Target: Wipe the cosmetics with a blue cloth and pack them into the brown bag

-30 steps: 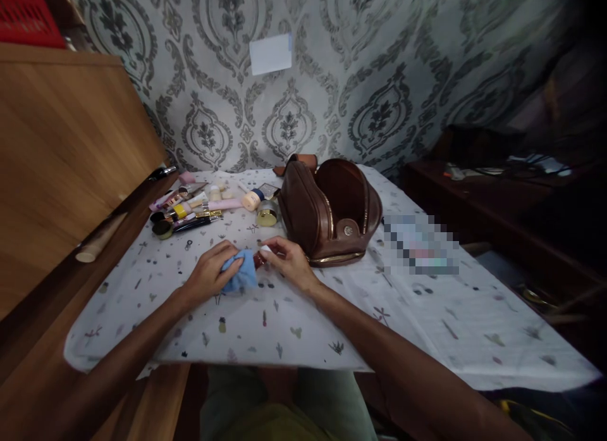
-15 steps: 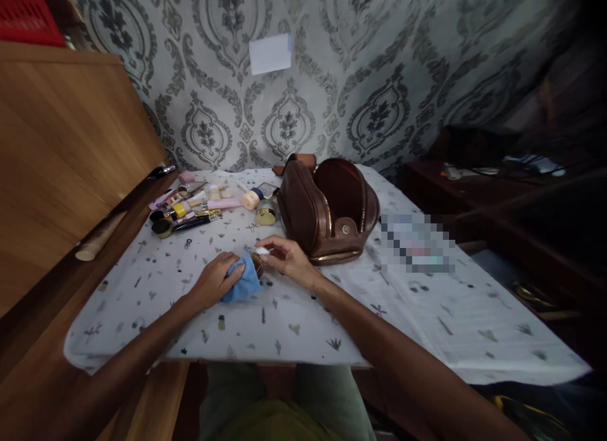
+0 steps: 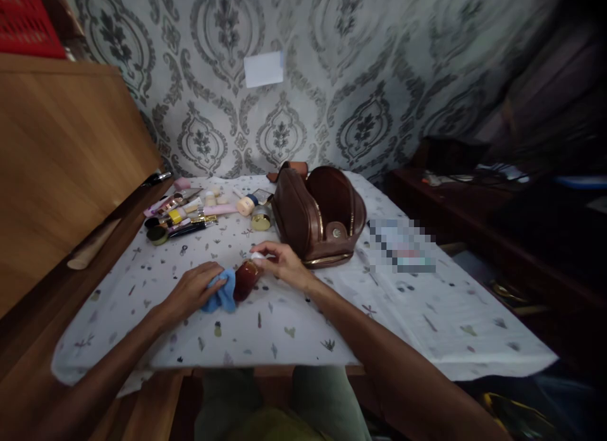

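Left of the open brown leather bag [image 3: 294,216] lie loose cosmetics [image 3: 220,209], and handling of the dark red bottle [image 3: 245,283], near the bag's front left, seems unfinished: the left hand [image 3: 190,290] grips a blue cloth [image 3: 226,297] beside it, the right hand [image 3: 287,267] its white top [image 3: 257,256].

The left hand [image 3: 192,289] grips a blue cloth [image 3: 222,291] against a dark red bottle [image 3: 246,280], whose white cap [image 3: 257,256] sits in the fingers of the right hand [image 3: 283,264]. Behind them on the table [image 3: 303,330], an open brown bag [image 3: 303,210] stands right of a gold-rimmed jar [image 3: 260,218] and scattered cosmetics [image 3: 183,212].
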`<state>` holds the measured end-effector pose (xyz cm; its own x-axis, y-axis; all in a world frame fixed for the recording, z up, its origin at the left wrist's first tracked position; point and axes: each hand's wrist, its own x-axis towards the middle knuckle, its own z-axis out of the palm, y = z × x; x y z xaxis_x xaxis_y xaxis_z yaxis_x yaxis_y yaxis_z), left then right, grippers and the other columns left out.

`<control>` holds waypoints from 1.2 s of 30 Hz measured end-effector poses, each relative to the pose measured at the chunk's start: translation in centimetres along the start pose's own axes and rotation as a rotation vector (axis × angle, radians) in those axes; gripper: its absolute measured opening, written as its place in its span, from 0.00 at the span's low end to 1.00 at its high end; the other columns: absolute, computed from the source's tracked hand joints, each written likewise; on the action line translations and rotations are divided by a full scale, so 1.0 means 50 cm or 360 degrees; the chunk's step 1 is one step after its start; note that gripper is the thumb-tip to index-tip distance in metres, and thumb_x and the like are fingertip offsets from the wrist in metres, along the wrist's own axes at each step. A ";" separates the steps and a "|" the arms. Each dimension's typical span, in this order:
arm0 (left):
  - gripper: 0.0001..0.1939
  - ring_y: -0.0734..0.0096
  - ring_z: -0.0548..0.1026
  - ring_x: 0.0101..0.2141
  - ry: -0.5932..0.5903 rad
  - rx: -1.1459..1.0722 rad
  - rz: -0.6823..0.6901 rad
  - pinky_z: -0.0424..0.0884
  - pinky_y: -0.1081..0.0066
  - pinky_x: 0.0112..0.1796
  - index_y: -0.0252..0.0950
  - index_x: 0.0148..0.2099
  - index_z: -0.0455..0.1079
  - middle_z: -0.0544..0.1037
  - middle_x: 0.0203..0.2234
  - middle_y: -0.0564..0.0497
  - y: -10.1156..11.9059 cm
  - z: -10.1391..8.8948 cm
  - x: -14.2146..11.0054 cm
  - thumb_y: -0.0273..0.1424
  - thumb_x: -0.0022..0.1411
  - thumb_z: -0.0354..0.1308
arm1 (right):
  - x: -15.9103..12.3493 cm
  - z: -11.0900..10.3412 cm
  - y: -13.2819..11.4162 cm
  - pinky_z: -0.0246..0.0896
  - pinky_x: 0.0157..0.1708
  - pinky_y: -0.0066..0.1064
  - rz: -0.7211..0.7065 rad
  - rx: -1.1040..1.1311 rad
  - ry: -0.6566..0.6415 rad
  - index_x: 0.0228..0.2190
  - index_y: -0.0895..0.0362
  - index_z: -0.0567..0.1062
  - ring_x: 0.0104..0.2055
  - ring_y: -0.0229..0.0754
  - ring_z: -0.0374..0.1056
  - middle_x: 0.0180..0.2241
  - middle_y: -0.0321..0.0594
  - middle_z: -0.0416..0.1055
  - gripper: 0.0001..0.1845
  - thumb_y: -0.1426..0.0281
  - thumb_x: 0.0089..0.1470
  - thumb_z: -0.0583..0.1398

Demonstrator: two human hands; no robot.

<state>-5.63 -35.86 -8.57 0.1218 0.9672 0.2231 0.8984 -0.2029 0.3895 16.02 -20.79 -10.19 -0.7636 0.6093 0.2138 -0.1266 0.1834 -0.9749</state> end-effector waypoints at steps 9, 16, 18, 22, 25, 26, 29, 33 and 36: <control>0.18 0.59 0.75 0.47 -0.0050 0.0371 0.0148 0.71 0.64 0.46 0.43 0.55 0.70 0.78 0.46 0.48 -0.044 -0.024 0.088 0.44 0.69 0.51 | -0.013 -0.015 -0.066 0.67 0.37 0.30 -0.0477 -0.0559 0.0043 0.39 0.56 0.78 0.39 0.42 0.71 0.37 0.41 0.74 0.09 0.65 0.56 0.64; 0.18 0.56 0.73 0.52 0.0294 0.0386 0.0411 0.69 0.58 0.52 0.41 0.58 0.67 0.76 0.50 0.45 0.062 -0.062 0.240 0.38 0.73 0.44 | -0.043 -0.100 -0.172 0.65 0.37 0.30 -0.0665 -0.0705 0.0276 0.39 0.56 0.78 0.37 0.40 0.70 0.36 0.40 0.73 0.09 0.64 0.58 0.63; 0.19 0.56 0.71 0.54 0.0335 0.0373 0.0463 0.68 0.56 0.55 0.41 0.60 0.65 0.74 0.53 0.44 0.099 -0.056 0.289 0.36 0.73 0.43 | -0.050 -0.143 -0.209 0.66 0.40 0.32 -0.0709 -0.0684 0.0447 0.39 0.56 0.78 0.39 0.42 0.71 0.38 0.41 0.75 0.11 0.63 0.58 0.63; 0.20 0.57 0.66 0.60 0.0360 0.0274 0.0604 0.63 0.54 0.60 0.40 0.63 0.62 0.68 0.60 0.43 0.158 -0.026 0.360 0.35 0.72 0.45 | -0.045 -0.242 -0.262 0.67 0.40 0.34 -0.0706 -0.0708 0.0834 0.41 0.56 0.78 0.41 0.45 0.71 0.40 0.42 0.76 0.15 0.59 0.57 0.63; 0.20 0.57 0.63 0.63 0.0293 0.0185 0.0660 0.60 0.54 0.63 0.40 0.63 0.63 0.67 0.62 0.43 0.178 -0.001 0.381 0.37 0.73 0.45 | -0.016 -0.310 -0.270 0.66 0.38 0.33 -0.0753 -0.0942 0.1040 0.40 0.56 0.78 0.40 0.44 0.70 0.39 0.42 0.76 0.13 0.61 0.57 0.63; 0.20 0.58 0.63 0.63 0.0275 0.0142 0.0655 0.60 0.54 0.63 0.40 0.63 0.63 0.67 0.62 0.43 0.179 0.006 0.382 0.37 0.74 0.44 | -0.001 -0.329 -0.267 0.65 0.37 0.33 -0.0764 -0.1041 0.1069 0.40 0.56 0.78 0.39 0.44 0.69 0.38 0.42 0.75 0.12 0.62 0.57 0.62; 0.20 0.60 0.63 0.63 0.0294 -0.0012 0.0590 0.60 0.55 0.63 0.41 0.63 0.63 0.67 0.62 0.44 0.171 0.027 0.377 0.37 0.74 0.43 | 0.049 -0.364 -0.252 0.64 0.39 0.33 -0.0639 -0.1445 0.1021 0.40 0.58 0.78 0.39 0.45 0.69 0.38 0.43 0.75 0.11 0.66 0.57 0.62; 0.20 0.60 0.60 0.65 0.0359 -0.0147 0.0530 0.58 0.53 0.65 0.42 0.64 0.62 0.66 0.63 0.45 0.154 0.050 0.368 0.38 0.74 0.42 | 0.112 -0.373 -0.232 0.62 0.47 0.33 -0.0205 -0.2116 0.0693 0.47 0.62 0.75 0.46 0.46 0.71 0.44 0.49 0.76 0.14 0.70 0.61 0.58; 0.21 0.60 0.60 0.65 0.0392 -0.0203 0.0528 0.58 0.52 0.65 0.42 0.64 0.63 0.66 0.63 0.45 0.147 0.062 0.366 0.38 0.74 0.43 | 0.149 -0.369 -0.219 0.62 0.46 0.32 -0.0042 -0.2280 0.0469 0.45 0.62 0.77 0.46 0.48 0.72 0.43 0.51 0.77 0.12 0.73 0.59 0.60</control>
<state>4.50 -19.19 -4.40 0.2768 0.7841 0.5555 0.7662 -0.5289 0.3648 23.42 -4.02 3.22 -0.5944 0.6939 0.4064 0.7211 0.6836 -0.1125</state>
